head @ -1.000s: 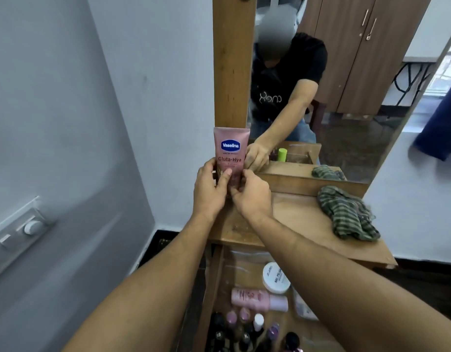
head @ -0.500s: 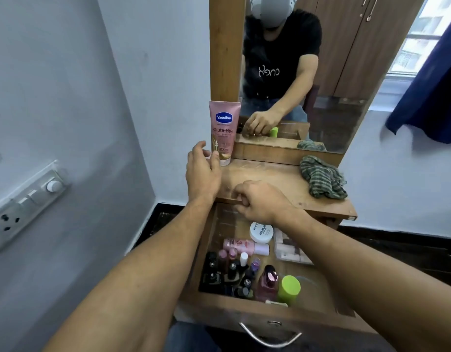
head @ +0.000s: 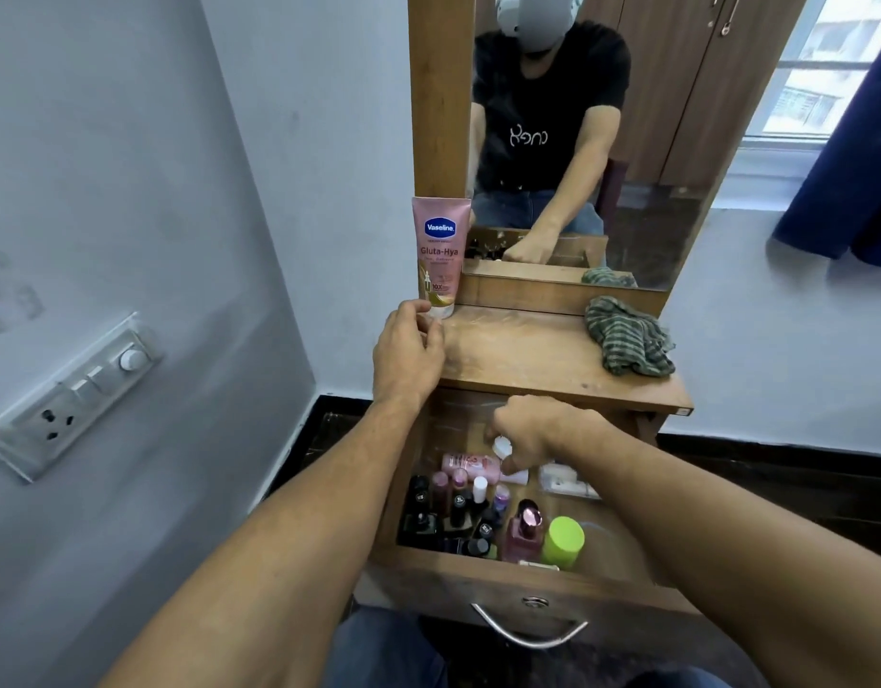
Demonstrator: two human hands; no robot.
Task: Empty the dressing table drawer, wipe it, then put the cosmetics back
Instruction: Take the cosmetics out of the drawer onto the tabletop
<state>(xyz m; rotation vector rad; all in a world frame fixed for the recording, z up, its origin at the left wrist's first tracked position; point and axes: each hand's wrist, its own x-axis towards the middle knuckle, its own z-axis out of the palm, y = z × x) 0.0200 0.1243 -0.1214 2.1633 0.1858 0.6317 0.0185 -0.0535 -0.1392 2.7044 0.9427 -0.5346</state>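
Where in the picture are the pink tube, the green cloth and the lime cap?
pink tube (head: pixel 441 250), head view, middle of label.
green cloth (head: pixel 627 340), head view, crumpled middle.
lime cap (head: pixel 563 541), head view, cap side.

Tabletop (head: pixel 528 350) lies bare mid-frame between the pink tube (head: pixel 441 255) (upright, at its left) and crumpled cloth (head: pixel 627 340); bottles (head: pixel 458 508) crowd the drawer's (head: pixel 478 573) lower left.
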